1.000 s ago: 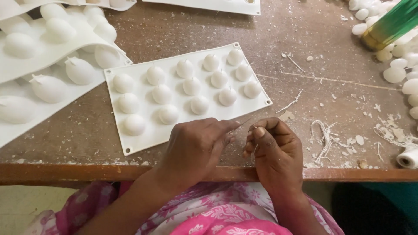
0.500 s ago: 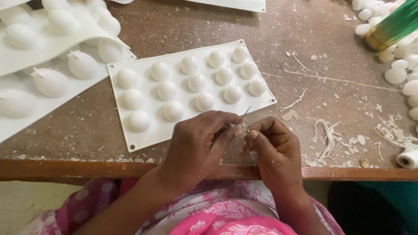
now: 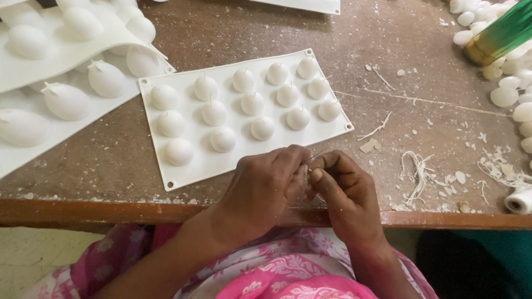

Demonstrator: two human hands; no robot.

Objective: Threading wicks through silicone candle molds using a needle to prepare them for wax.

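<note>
**Two hands pinching a thin wick at the worktop edge**

The left hand point(image 3: 265, 185) and the right hand point(image 3: 342, 191) are meeting at the near edge of the wooden worktop point(image 3: 233, 25), fingertips pressed together. Between them they are pinching a thin pale wick point(image 3: 313, 159), of which only a short strand is showing above the fingers; the rest is hidden inside the grip. Both hands are closing narrowly, thumbs against forefingers, on that strand.

The wick is looking very light, limp and fine, so it is likely slipping easily and bending at any touch; a tight fingertip pinch close to its end seems the surest hold.

Just beyond the knuckles, a white flexible mould sheet point(image 3: 206, 161) is lying flat, its domed cavities pointing up, several with short wick tips poking out of the tops. A larger white mould point(image 3: 50, 61) with egg-shaped domes is curling up at the far left. Loose wick scraps point(image 3: 417, 169) and white flakes are lying to the right, near a small white spool point(image 3: 520, 200), a pile of white wax pieces point(image 3: 512, 88) and a green-and-gold tube point(image 3: 499, 36).
</note>
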